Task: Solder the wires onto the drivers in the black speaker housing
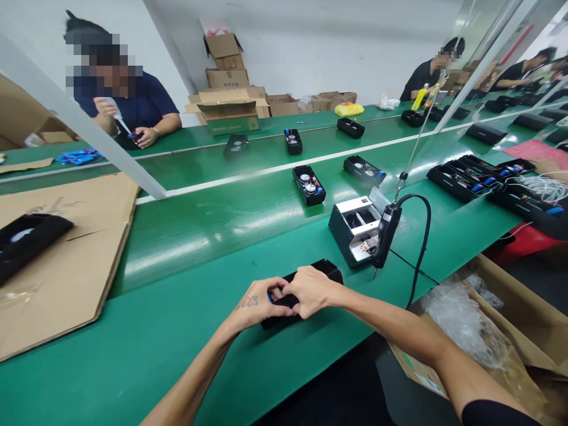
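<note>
A long black open casing [331, 269] lies slantwise on the green bench, under both my hands. My left hand [260, 303] is at its left part, fingers bent inside and thumb curled towards them. My right hand [313, 291] comes over from the right, with its fingers pressed together against the left fingertips. A bit of blue shows beside the left fingers. Whatever small part the fingertips hold is hidden by the hands.
An electric screwdriver [386, 236] hangs by a cable before a screw feeder [350, 228]. Open speaker casings [309, 186] sit on the green conveyor [239, 210]. Cardboard [97, 248] lies left; a carton with plastic bags [510, 290] stands right. Co-workers [128, 106] sit across.
</note>
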`<state>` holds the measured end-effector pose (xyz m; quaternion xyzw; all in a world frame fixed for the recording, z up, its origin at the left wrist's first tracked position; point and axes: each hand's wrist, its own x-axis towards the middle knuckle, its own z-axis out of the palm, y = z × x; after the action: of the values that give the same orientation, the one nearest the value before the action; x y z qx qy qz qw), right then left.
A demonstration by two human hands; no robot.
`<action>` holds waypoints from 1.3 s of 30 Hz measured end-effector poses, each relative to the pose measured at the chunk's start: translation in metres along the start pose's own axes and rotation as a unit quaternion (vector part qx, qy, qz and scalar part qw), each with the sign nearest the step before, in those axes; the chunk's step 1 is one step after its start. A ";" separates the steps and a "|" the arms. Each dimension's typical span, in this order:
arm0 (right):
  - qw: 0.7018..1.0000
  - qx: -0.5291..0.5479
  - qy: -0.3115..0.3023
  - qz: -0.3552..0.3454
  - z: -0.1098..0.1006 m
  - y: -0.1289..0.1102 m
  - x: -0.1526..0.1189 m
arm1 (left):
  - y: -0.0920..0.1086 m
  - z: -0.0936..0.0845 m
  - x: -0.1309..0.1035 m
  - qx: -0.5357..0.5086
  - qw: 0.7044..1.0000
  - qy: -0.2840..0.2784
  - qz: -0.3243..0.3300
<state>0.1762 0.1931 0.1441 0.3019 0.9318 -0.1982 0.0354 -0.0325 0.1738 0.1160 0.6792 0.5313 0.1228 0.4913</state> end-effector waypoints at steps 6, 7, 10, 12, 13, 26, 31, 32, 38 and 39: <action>1.000 -0.001 0.012 -0.002 0.003 -0.003 -0.007 | 0.005 0.004 -0.006 0.006 1.000 0.019 0.015; 1.000 0.004 0.017 -0.004 0.004 -0.004 -0.011 | 0.004 0.007 -0.008 0.016 0.999 0.027 0.020; 0.990 0.061 0.121 -0.025 0.010 -0.005 -0.036 | -0.013 0.024 -0.020 0.092 0.991 0.084 0.051; 0.945 0.140 0.295 0.004 0.017 0.004 -0.060 | -0.034 0.042 -0.027 0.162 0.970 0.138 0.118; 0.898 0.169 0.404 0.044 0.020 0.012 -0.072 | -0.046 0.051 -0.031 0.195 0.951 0.167 0.171; 0.624 0.324 0.655 0.279 0.047 0.117 -0.141 | -0.051 0.083 -0.048 0.340 0.825 0.285 0.350; 0.604 0.382 0.665 0.218 0.035 0.100 -0.132 | -0.064 0.096 -0.044 0.325 0.843 0.295 0.311; 0.589 0.379 0.685 0.203 0.025 0.100 -0.131 | -0.064 0.099 -0.042 0.321 0.845 0.298 0.306; 0.555 0.327 0.748 0.158 -0.029 0.107 -0.119 | -0.056 0.112 -0.029 0.292 0.862 0.311 0.272; 0.571 0.328 0.734 0.167 -0.032 0.109 -0.117 | -0.055 0.112 -0.028 0.290 0.866 0.309 0.268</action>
<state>0.3361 0.2223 0.1567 0.4853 0.4420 -0.1916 -0.7296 0.0004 0.0872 0.0277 0.8344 0.4654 0.2935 0.0318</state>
